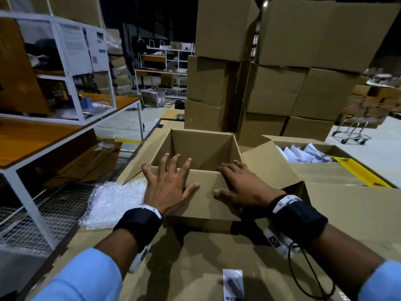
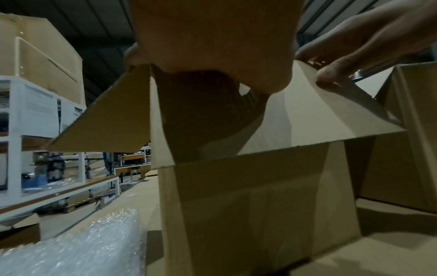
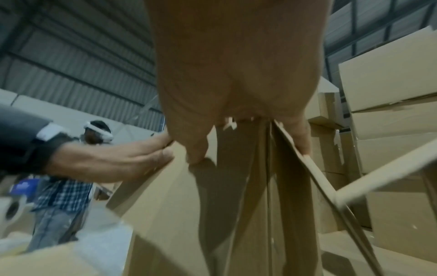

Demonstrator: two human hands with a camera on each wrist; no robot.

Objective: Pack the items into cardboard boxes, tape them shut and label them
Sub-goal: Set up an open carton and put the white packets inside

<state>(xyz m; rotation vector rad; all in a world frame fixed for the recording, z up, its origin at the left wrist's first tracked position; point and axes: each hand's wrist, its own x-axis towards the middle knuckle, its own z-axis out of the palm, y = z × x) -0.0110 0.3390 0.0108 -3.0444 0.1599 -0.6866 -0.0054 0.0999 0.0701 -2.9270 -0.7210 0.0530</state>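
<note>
An open cardboard box [image 1: 204, 146] stands on a flat cardboard surface [image 1: 195, 257] in front of me. Its near flap [image 1: 204, 192] is raised toward me. My left hand [image 1: 171, 183] lies spread on that flap with straight fingers reaching past its top edge. My right hand [image 1: 240, 183] grips the flap's right corner, fingers curled over the edge and thumb on the outer face. The left wrist view shows the box [image 2: 260, 205] from the side. The part of the inside that shows holds nothing.
Bubble wrap [image 1: 115, 200] lies left of the box. A barcoded packet [image 1: 233, 283] lies near me. A second open box [image 1: 325, 170] at the right holds white papers and a yellow item. Tall stacked cartons [image 1: 271, 83] stand behind. A white shelf table [image 1: 65, 131] stands left, and a person [image 3: 61, 196] stands nearby.
</note>
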